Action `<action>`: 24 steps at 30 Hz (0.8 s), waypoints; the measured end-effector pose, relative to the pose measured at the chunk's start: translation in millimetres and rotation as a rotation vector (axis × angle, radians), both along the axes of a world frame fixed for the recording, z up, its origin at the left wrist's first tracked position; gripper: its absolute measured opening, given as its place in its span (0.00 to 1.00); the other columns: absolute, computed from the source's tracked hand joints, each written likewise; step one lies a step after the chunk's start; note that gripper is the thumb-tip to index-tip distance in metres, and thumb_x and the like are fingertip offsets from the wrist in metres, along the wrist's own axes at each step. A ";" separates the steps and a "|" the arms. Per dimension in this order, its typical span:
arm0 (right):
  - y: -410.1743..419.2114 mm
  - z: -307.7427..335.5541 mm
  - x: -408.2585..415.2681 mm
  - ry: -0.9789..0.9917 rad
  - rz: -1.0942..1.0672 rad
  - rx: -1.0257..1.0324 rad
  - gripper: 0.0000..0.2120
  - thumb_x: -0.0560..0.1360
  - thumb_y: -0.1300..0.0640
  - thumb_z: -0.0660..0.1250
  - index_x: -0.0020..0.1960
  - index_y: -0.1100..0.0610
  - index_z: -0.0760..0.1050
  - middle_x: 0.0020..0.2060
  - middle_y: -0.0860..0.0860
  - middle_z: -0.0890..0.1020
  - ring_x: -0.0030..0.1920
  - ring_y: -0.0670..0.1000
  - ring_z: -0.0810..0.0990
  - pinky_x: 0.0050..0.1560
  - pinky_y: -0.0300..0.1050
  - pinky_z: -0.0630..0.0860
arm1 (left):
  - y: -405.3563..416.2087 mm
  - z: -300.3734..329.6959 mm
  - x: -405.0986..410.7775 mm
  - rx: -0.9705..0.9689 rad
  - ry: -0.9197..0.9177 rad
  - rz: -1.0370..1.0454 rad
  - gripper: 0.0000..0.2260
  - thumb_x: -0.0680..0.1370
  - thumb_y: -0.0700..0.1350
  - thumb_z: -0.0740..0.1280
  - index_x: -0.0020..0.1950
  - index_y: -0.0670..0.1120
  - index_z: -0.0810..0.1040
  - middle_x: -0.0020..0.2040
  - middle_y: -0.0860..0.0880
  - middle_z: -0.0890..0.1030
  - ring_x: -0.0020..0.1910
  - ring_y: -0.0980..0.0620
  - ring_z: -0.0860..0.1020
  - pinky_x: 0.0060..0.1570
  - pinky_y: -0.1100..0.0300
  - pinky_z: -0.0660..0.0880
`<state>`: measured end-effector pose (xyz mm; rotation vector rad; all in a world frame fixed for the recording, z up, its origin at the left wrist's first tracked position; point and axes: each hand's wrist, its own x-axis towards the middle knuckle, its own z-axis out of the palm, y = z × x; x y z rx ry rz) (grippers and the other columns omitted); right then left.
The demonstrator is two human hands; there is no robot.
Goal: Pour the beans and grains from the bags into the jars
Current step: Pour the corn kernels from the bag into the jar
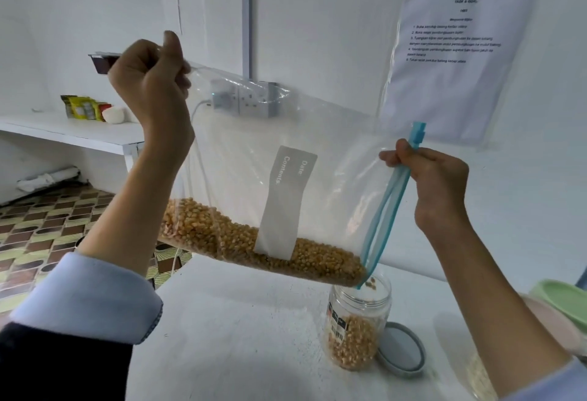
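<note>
From the head camera, a large clear plastic zip bag [254,152] with a blue zipper strip hangs tilted over the white surface [238,321]. The left hand [149,82] pinches its raised bottom corner; the right hand [435,187] grips the blue zipper edge. Yellow corn kernels [228,235] lie along the bag's lower edge, down to the open corner just above the mouth of a clear plastic jar [357,324], partly filled with kernels. A grey round lid [401,349] lies beside the jar.
</note>
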<state>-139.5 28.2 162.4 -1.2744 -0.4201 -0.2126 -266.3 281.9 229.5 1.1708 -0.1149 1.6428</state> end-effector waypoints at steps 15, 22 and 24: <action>0.9 0.6 7.4 -0.001 0.015 -0.064 0.07 0.73 0.57 0.72 0.36 0.55 0.82 0.33 0.46 0.85 0.43 0.44 0.81 0.56 0.36 0.72 | 1.1 -6.7 2.3 -0.049 -0.033 0.020 0.18 0.74 0.37 0.67 0.27 0.44 0.65 0.20 0.54 0.70 0.21 0.54 0.66 0.24 0.62 0.60; 0.0 4.3 10.6 0.004 0.033 -0.090 0.08 0.72 0.57 0.72 0.35 0.56 0.81 0.33 0.46 0.85 0.45 0.46 0.82 0.61 0.41 0.70 | 2.7 -6.6 5.8 -0.049 -0.053 0.018 0.17 0.74 0.37 0.67 0.28 0.44 0.66 0.22 0.51 0.71 0.21 0.54 0.67 0.23 0.62 0.60; -0.8 4.4 12.3 0.009 0.017 -0.082 0.08 0.73 0.57 0.72 0.35 0.56 0.81 0.34 0.46 0.85 0.45 0.47 0.83 0.61 0.41 0.71 | 4.0 -7.0 6.5 -0.055 -0.052 0.021 0.17 0.74 0.37 0.67 0.28 0.44 0.66 0.21 0.52 0.71 0.21 0.54 0.66 0.23 0.62 0.60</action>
